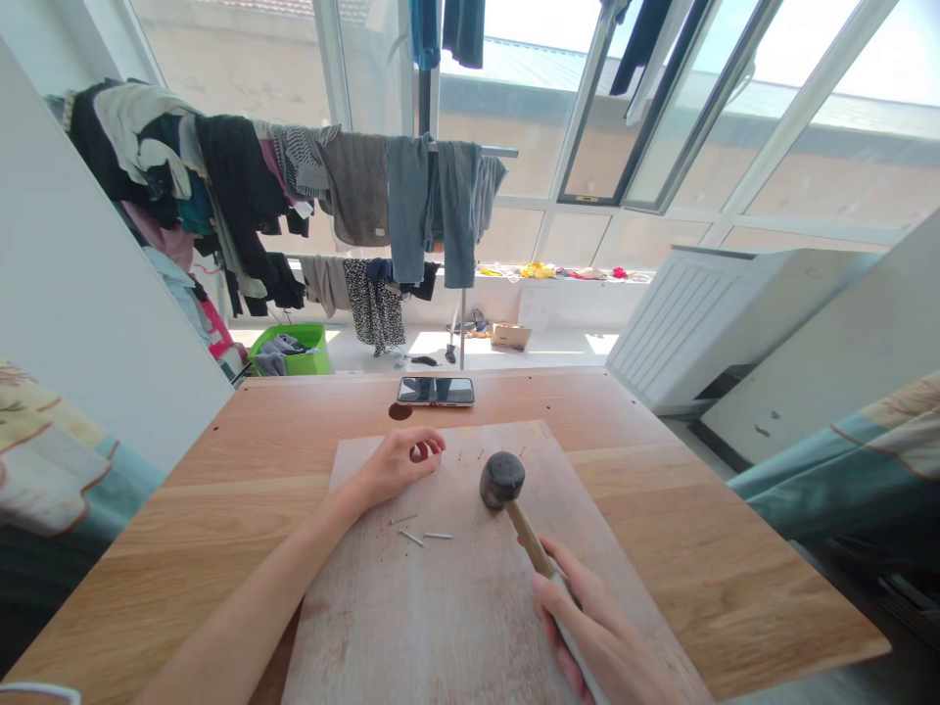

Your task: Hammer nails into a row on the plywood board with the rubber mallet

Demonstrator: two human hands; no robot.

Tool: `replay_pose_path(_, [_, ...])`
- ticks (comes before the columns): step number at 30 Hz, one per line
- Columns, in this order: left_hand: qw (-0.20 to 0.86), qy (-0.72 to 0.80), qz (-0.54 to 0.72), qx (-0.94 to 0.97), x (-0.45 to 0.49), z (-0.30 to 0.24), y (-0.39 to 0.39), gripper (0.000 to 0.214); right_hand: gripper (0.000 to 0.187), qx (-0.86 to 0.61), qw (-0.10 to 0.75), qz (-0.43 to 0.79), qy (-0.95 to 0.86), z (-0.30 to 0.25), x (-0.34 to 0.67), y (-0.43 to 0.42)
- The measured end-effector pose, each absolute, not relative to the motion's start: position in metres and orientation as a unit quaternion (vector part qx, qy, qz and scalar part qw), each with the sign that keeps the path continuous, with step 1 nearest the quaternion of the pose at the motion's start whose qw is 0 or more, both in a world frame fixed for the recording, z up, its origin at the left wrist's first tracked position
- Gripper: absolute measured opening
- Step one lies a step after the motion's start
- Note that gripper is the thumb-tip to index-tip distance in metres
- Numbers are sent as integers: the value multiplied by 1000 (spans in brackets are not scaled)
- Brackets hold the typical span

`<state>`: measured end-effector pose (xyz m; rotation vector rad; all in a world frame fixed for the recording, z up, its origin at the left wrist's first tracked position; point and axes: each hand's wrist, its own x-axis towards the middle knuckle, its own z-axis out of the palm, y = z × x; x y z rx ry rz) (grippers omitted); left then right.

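Observation:
My right hand (598, 627) is closed round the wooden handle of a black rubber mallet (503, 479), whose head rests on or just above a pale wooden board (455, 607). My left hand (400, 463) rests on the board's far left part, fingers curled in a pinch, apparently on a small nail I can barely make out. Three loose nails (420, 531) lie on the board just nearer than that hand. A few more nails (477, 456) stand or lie near the mallet head.
The board lies on a wooden table (220, 490). A phone (436, 391) lies face up at the table's far edge. Beyond are a clothes rack (382, 196) full of laundry, a green basket (294, 351), windows, and white panels (690, 323) leaning at right.

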<state>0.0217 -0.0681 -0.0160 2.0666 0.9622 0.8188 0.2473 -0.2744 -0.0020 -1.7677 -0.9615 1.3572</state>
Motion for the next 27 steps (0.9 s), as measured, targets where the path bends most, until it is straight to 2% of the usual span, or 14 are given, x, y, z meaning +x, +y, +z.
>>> replay_pose_path(6, [347,374,322,798,23,-17,-69,7,66,-666,357,525,-392,-4,245,-268])
replay_pose_path(13, [354,373,326,793,21,-22,-65,15,45,-571,396,557,-455,18,229,-237])
replay_pose_path(19, [352,367,342,790,23,-25,-63,17,36,-548,396,567,-470,25,208,-214])
replay_pose_path(27, [372,345,352,787,24,-31,-60,20,37,-551,381,573,-472,12,202,-213])
